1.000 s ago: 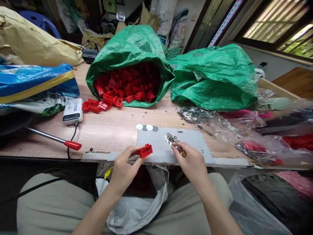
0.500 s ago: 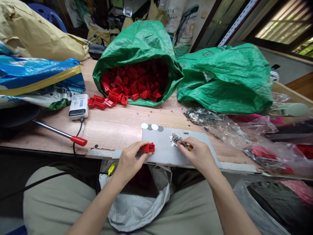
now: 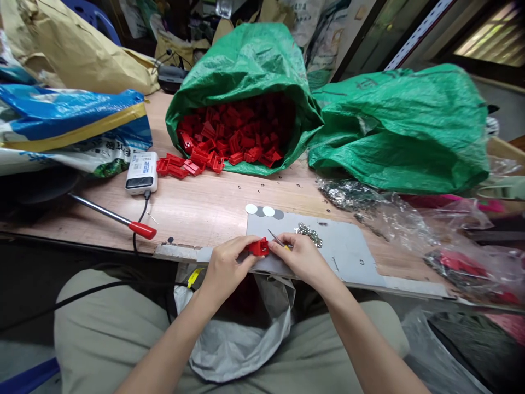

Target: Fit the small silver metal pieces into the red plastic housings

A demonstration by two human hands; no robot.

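My left hand [image 3: 229,265] grips a small red plastic housing [image 3: 259,247] between thumb and fingers, just above the front edge of a grey mat [image 3: 348,241]. Close against its right side is my right hand [image 3: 301,257], fingers pinched together. A slim pointed metal tool with a yellow part [image 3: 279,238] is held in that hand, its tip sticking out up and left. Whether the right fingertips also hold a small part cannot be made out. Behind the right hand lies a pile of small shiny metal parts [image 3: 310,234] on the mat.
A green sack [image 3: 246,60] full of red housings [image 3: 233,134] lies open at the back; another green sack [image 3: 402,126] is to its right. Clear plastic bags [image 3: 394,219] lie on the right. A red-handled lever [image 3: 141,229] and a white device [image 3: 141,172] are at left.
My right hand has moved left from the metal pile to the red housing, carrying the pointed tool. My left hand still holds the housing. The whole view has shifted slightly.
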